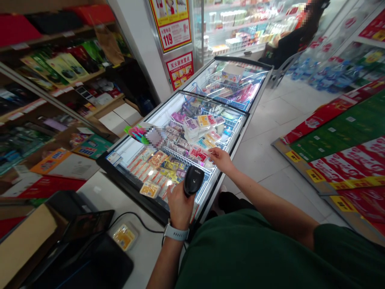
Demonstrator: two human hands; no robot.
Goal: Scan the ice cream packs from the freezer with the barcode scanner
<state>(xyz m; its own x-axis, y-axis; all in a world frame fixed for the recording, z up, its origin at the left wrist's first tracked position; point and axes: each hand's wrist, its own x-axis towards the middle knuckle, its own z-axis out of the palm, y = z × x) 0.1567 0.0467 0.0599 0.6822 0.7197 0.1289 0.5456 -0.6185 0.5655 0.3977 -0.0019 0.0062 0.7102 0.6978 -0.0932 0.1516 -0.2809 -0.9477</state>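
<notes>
My left hand [180,204], with a watch on its wrist, is wrapped round a black handheld scanner [194,180] above the near end of a glass-topped freezer [132,181]. Further right, the fingers of my right hand [221,159] pinch the edge of a pack with a red label [199,153]. Beyond it, several packs with yellow, red and purple labels [204,121] lie piled on the glass. A yellow-labelled pack [149,189] sits on the freezer's near left part, and another yellow pack [124,237] rests on the white counter [147,251].
A black monitor [90,224] stands on the counter at lower left, with a black cable beside it. Stocked shelves [60,90] line the left. Red and green cartons [339,132] are stacked at right. A person in dark clothes [288,48] is at the far end near a chair.
</notes>
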